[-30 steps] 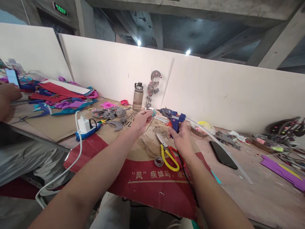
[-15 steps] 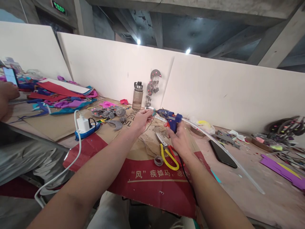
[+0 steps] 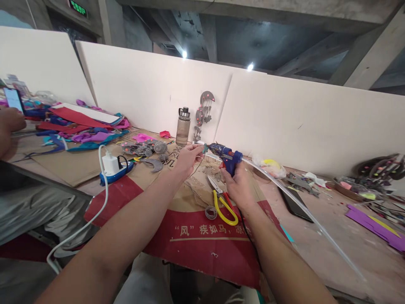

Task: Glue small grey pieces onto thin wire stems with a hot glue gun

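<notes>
My right hand (image 3: pixel 238 182) is wrapped round a blue hot glue gun (image 3: pixel 230 159), with fingers at its orange trigger. A long clear glue stick (image 3: pixel 303 207) sticks out of the back of the gun toward the lower right. My left hand (image 3: pixel 189 159) pinches a small teal piece (image 3: pixel 205 148) right at the gun's nozzle; whether they touch I cannot tell. A thin grey cord hangs below the left fingers. Under my hands, scissors (image 3: pixel 224 207) with yellow and red handles lie beside a small coil of grey cord (image 3: pixel 210 213).
Cardboard (image 3: pixel 202 245) covers the table before me. A water bottle (image 3: pixel 182 127) and a grey moon-shaped hanging ornament (image 3: pixel 207 97) stand at the white board. A power strip (image 3: pixel 116 173) is left, a black phone (image 3: pixel 295 204) right. Another person's hand (image 3: pixel 11 120) shows far left, beside coloured scraps (image 3: pixel 85 137).
Both hands stay almost in place, with the nozzle still at the teal piece. The glue stick's free end has swung slightly down and to the right.
</notes>
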The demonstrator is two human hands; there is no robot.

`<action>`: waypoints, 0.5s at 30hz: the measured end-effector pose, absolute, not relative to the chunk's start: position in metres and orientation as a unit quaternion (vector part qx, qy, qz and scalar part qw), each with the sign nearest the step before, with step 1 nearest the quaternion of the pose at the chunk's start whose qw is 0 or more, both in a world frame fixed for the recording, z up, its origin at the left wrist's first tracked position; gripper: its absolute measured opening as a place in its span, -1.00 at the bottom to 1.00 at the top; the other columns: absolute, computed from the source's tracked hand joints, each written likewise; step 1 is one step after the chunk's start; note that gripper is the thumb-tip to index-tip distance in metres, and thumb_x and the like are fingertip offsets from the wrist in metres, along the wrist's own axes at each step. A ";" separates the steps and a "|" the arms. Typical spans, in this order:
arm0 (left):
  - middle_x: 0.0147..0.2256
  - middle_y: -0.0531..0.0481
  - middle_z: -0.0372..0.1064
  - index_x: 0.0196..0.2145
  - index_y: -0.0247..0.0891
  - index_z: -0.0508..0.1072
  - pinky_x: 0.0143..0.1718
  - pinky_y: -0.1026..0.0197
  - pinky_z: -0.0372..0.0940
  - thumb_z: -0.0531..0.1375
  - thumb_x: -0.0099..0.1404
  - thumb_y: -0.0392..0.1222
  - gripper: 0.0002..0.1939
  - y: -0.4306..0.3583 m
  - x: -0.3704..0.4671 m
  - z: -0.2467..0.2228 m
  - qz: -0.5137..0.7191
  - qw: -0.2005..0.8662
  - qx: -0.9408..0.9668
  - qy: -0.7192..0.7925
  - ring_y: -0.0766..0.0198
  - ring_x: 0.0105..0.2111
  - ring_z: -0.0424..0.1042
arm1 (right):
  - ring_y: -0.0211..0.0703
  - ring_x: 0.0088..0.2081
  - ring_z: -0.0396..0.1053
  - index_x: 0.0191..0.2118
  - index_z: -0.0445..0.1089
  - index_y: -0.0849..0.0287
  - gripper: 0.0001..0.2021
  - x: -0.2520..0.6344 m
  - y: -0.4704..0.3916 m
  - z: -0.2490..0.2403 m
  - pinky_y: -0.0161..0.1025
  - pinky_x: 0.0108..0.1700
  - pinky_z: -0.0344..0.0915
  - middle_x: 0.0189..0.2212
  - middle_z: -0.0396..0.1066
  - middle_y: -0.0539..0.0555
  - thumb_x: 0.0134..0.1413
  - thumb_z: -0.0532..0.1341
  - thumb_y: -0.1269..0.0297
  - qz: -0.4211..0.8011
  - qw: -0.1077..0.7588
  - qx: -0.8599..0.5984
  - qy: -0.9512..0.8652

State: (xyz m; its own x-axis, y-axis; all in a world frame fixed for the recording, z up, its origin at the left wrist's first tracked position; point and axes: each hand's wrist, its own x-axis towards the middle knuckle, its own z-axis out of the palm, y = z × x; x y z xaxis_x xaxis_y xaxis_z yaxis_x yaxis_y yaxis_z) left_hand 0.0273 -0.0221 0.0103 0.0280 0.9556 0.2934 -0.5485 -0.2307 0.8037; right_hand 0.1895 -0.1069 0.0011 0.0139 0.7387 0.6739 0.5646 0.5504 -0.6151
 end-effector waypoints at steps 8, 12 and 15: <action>-0.58 0.08 0.27 -0.51 -0.35 0.43 -0.61 0.38 0.03 0.39 -0.09 -0.19 -0.76 -0.026 0.027 0.012 0.648 0.581 0.437 0.228 0.48 -0.60 0.24 | -0.04 -0.18 0.37 0.03 0.19 0.20 -0.63 0.189 -0.110 0.004 -0.04 -0.05 0.28 -0.16 0.42 0.17 0.12 0.12 0.20 0.083 0.532 -0.482 -0.691; -0.60 0.08 0.26 -0.53 -0.35 0.41 -0.61 0.37 0.02 0.40 -0.11 -0.20 -0.74 -0.026 0.027 0.013 0.651 0.585 0.427 0.229 0.48 -0.60 0.25 | -0.05 -0.16 0.35 0.03 0.19 0.19 -0.63 0.189 -0.112 0.005 -0.05 -0.05 0.27 -0.15 0.41 0.16 0.12 0.12 0.21 0.089 0.521 -0.490 -0.693; -0.61 0.09 0.25 -0.55 -0.35 0.39 -0.61 0.36 0.02 0.42 -0.13 -0.18 -0.71 -0.026 0.026 0.014 0.650 0.589 0.420 0.231 0.48 -0.60 0.24 | -0.07 -0.17 0.34 0.04 0.19 0.18 -0.64 0.188 -0.113 0.007 -0.06 -0.05 0.27 -0.14 0.40 0.14 0.12 0.11 0.21 0.099 0.529 -0.482 -0.692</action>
State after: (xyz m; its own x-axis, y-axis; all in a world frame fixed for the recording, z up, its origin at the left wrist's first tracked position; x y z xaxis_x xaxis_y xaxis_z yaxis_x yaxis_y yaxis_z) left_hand 0.0262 -0.0264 0.0141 0.0479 0.9604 0.2746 -0.5721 -0.1989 0.7957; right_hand 0.1877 -0.1126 0.0065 0.0233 0.7709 0.6365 0.5621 0.5164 -0.6460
